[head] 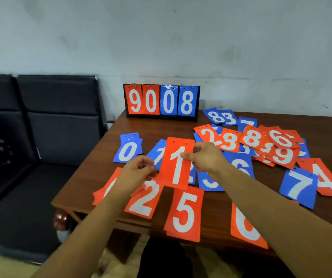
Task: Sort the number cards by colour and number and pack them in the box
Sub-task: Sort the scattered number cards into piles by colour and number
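Head view: your right hand (205,157) pinches the upper right edge of the red 1 card (178,163), and your left hand (136,173) grips its lower left edge. Blue 0 (128,150) lies beyond your left hand, red 2 (144,199) and red 5 (184,214) nearer you, mixed cards (261,143) beyond your right; scoreboard (162,101) stands farthest.
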Motion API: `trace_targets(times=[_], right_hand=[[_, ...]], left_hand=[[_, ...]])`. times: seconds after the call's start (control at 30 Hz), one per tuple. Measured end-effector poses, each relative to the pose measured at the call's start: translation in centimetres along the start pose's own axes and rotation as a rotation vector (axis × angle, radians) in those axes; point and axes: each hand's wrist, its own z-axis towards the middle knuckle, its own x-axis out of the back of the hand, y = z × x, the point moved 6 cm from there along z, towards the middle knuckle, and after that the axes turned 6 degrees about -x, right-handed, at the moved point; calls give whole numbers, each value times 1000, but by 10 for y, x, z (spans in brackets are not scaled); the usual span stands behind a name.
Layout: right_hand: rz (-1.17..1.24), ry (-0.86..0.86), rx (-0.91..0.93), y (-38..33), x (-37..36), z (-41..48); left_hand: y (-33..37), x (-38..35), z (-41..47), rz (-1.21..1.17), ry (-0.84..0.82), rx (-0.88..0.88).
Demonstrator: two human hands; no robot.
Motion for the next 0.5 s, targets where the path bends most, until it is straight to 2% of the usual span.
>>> trace_targets(times=[0.1,0.23,0.33,0.43,0.5], right_hand=[[-19,13,-28,-8,-21,25],[-48,39,-71,-11,-37,61],[-94,73,-91,-9,-45,83],[-126,77,-100,-5,-52,98],[-145,81,-92,-2,-55,106]], left_hand=[[-16,46,17,127,112,-4],[-35,77,60,522,173,-109],[-48,73,93,708,78,-236],[-66,67,112,913,-58,-161],[-71,71,119,975,-70,-150]])
